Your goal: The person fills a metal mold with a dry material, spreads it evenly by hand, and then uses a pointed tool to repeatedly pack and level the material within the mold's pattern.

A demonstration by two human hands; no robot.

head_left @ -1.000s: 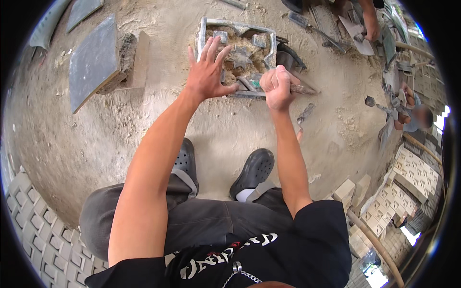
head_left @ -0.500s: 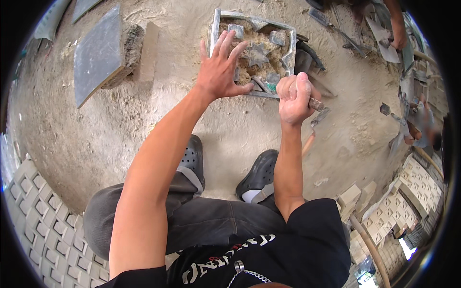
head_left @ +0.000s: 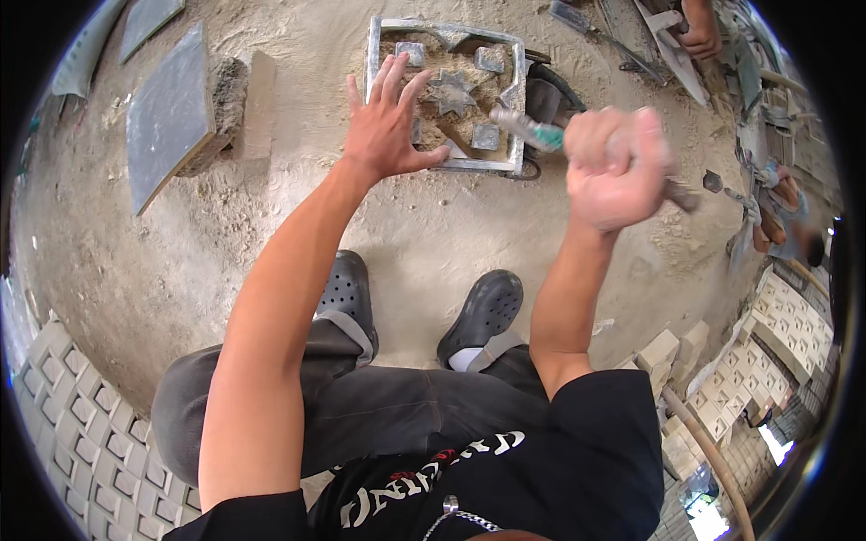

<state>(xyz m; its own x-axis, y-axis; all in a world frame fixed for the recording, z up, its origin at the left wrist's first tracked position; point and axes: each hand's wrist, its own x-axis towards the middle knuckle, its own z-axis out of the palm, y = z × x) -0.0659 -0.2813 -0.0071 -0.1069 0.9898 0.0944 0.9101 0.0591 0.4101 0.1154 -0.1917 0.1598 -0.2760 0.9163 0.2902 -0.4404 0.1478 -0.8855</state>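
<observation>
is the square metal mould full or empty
Partly full: sandy mix lies between the raised shapes inside the metal mould, below its rim, with the left hand spread on it.

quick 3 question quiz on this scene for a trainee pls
1. True or false: the left hand rests open on the square metal mould.
2. What does the right hand grip? A) a tool with a green-banded handle B) a brick C) a bucket
3. Fill in: the mould lies on sandy ____ in front of the person's black shoes.

Key:
1. True. The fingers are spread over its near left side.
2. A. The tool points toward the mould, and the fist is blurred.
3. ground
</observation>
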